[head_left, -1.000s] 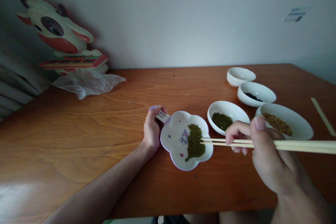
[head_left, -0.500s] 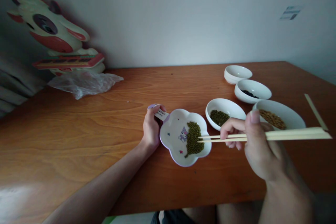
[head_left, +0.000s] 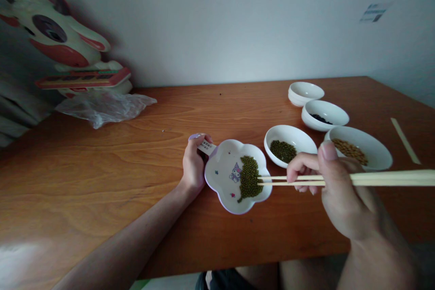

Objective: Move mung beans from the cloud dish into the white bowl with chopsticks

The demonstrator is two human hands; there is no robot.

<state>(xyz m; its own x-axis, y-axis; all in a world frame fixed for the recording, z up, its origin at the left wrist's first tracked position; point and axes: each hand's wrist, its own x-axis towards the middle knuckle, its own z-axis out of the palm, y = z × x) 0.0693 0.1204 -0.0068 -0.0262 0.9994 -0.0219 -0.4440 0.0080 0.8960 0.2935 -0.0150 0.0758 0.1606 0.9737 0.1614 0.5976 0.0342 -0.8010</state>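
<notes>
Left hand (head_left: 193, 163) grips dish (head_left: 218, 181) by handle (head_left: 208, 147), fingers curled; right hand (head_left: 345, 195) pinches chopsticks (head_left: 384, 178), tips at beans (head_left: 249, 179) left of its fingers. Beans probably light, hard, slippery: nip mid-bean.

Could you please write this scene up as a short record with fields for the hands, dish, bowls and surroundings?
Left hand: grips the flower-shaped dish by its handle
Right hand: holds chopsticks, tips at the mung beans
Dish contents: mung beans, gathered toward the right
White bowls: four; one with mung beans, one with tan kernels, one with dark pieces, one farthest back
Surroundings: cow keyboard toy and plastic bag at left, pale strip at right
</notes>
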